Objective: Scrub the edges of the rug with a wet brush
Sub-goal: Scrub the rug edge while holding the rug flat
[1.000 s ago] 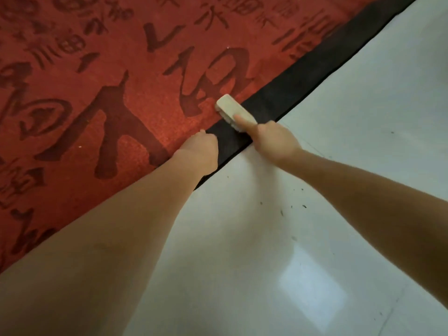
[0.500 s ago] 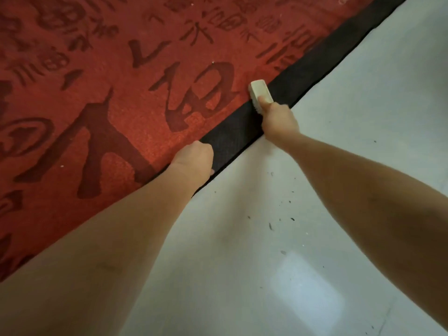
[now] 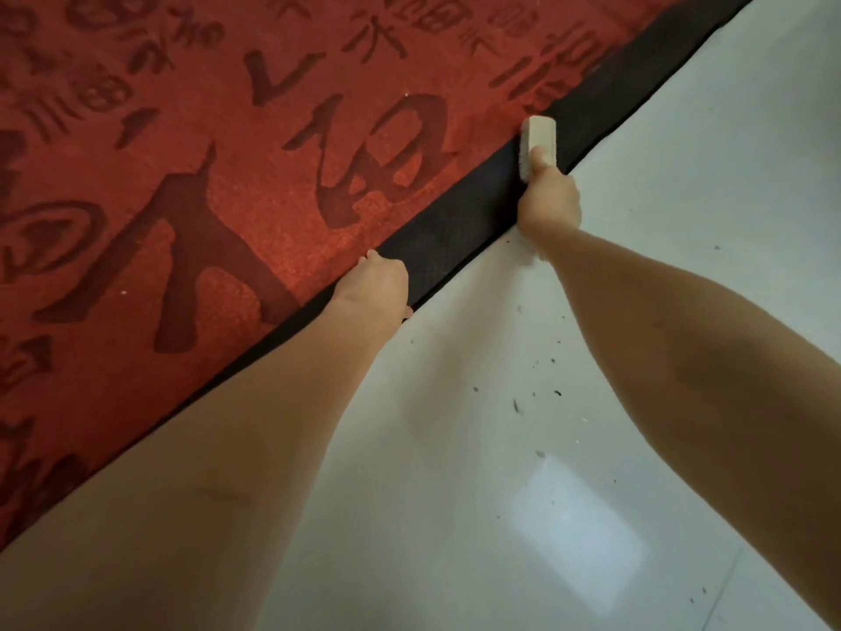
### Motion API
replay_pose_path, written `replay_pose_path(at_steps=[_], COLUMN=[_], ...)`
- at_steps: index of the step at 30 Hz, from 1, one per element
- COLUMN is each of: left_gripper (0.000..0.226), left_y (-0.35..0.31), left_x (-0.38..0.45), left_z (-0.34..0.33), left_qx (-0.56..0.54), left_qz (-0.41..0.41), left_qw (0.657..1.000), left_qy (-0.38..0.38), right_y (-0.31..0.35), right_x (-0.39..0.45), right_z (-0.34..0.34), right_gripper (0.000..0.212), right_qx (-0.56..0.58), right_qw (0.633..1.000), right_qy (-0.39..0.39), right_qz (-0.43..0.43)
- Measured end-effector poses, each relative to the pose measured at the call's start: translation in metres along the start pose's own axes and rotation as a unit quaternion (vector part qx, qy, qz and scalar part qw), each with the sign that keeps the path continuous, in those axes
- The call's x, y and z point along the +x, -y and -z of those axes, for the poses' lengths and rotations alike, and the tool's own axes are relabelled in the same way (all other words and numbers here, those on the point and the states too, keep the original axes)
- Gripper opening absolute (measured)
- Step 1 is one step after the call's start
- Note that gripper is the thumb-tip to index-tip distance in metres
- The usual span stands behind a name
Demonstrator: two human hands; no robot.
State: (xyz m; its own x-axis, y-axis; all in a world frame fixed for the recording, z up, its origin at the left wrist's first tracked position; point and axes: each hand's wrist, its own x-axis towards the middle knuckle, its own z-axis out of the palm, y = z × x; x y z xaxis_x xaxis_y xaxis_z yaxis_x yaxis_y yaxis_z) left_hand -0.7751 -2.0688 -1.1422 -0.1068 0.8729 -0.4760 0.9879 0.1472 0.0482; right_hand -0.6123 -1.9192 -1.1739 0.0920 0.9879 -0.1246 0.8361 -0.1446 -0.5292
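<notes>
A red rug (image 3: 236,184) with dark calligraphy fills the upper left, and its black border (image 3: 459,225) runs diagonally across the view. My right hand (image 3: 548,207) grips a cream scrubbing brush (image 3: 537,136), thumb on its top, bristles down on the black border. My left hand (image 3: 375,291) holds the border's edge lower down, fingers curled over the rug's top and the thumb under its edge. Both forearms stretch in from the bottom of the frame.
A glossy white tiled floor (image 3: 660,129) lies to the right of the rug, with a bright window reflection (image 3: 578,539). Small dark specks of debris (image 3: 537,384) are scattered on the tiles between my arms.
My right hand has slid the brush up along the black border, away from my left hand. My left hand has stayed on the rug's edge.
</notes>
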Motion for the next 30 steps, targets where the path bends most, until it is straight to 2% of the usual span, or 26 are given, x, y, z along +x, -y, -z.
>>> replay_pose_path(at_steps=[3, 7, 9, 12, 14, 16, 17, 18, 20, 22, 24, 26, 28, 30], left_gripper=[0.05, 0.05, 0.051, 0.05, 0.049, 0.051, 0.053, 0.053, 0.053, 0.05, 0.047, 0.044, 0.042, 0.042], left_y=[0.001, 0.0, 0.0, 0.003, 0.004, 0.005, 0.005, 0.006, 0.005, 0.002, 0.001, 0.002, 0.003, 0.002], left_x=[-0.002, -0.002, -0.008, -0.016, -0.016, -0.013, -0.011, -0.011, -0.013, -0.014, -0.013, -0.011, -0.011, -0.013], left_z=[-0.001, -0.003, -0.007, -0.009, -0.013, -0.015, -0.016, -0.017, -0.017, -0.015, -0.015, -0.014, -0.015, -0.015], left_qx=[0.023, 0.054, 0.072, 0.107, 0.111, 0.12, 0.124, 0.124, 0.123, 0.126, 0.117, 0.103, 0.084, 0.062], left_qz=[-0.003, -0.006, -0.01, -0.014, -0.006, -0.012, -0.018, -0.02, -0.016, -0.014, -0.011, -0.012, -0.007, -0.002], left_qw=[1.0, 0.998, 0.997, 0.993, 0.994, 0.992, 0.992, 0.992, 0.992, 0.992, 0.993, 0.995, 0.996, 0.998], left_qy=[0.012, -0.006, -0.029, -0.036, -0.019, -0.02, -0.026, -0.028, -0.029, -0.023, -0.009, -0.008, -0.008, -0.001], right_y=[-0.007, -0.021, -0.023, -0.004, -0.004, -0.022, -0.029, -0.032, -0.029, -0.019, -0.012, -0.018, -0.025, -0.022], right_x=[-0.032, -0.088, -0.067, -0.055, -0.087, -0.111, -0.103, -0.087, -0.058, -0.069, -0.104, -0.115, -0.083, -0.048], right_z=[-0.012, -0.012, 0.002, 0.004, -0.009, -0.013, -0.003, 0.008, 0.02, 0.01, -0.006, -0.005, 0.011, 0.027], right_gripper=[0.059, 0.065, 0.063, 0.05, 0.048, 0.063, 0.058, 0.045, 0.042, 0.049, 0.059, 0.067, 0.069, 0.066], right_qx=[0.001, -0.063, -0.084, -0.036, -0.045, -0.058, -0.085, -0.093, -0.097, -0.11, -0.071, -0.092, -0.164, -0.179], right_qw=[1.0, 0.975, 0.981, 0.997, 0.991, 0.969, 0.965, 0.972, 0.987, 0.985, 0.975, 0.956, 0.948, 0.966], right_qy=[0.017, 0.123, 0.085, 0.059, 0.081, 0.148, 0.154, 0.15, 0.102, 0.083, 0.13, 0.171, 0.159, 0.107], right_qz=[0.021, 0.174, 0.152, 0.042, 0.101, 0.187, 0.195, 0.152, 0.079, 0.104, 0.164, 0.222, 0.223, 0.155])
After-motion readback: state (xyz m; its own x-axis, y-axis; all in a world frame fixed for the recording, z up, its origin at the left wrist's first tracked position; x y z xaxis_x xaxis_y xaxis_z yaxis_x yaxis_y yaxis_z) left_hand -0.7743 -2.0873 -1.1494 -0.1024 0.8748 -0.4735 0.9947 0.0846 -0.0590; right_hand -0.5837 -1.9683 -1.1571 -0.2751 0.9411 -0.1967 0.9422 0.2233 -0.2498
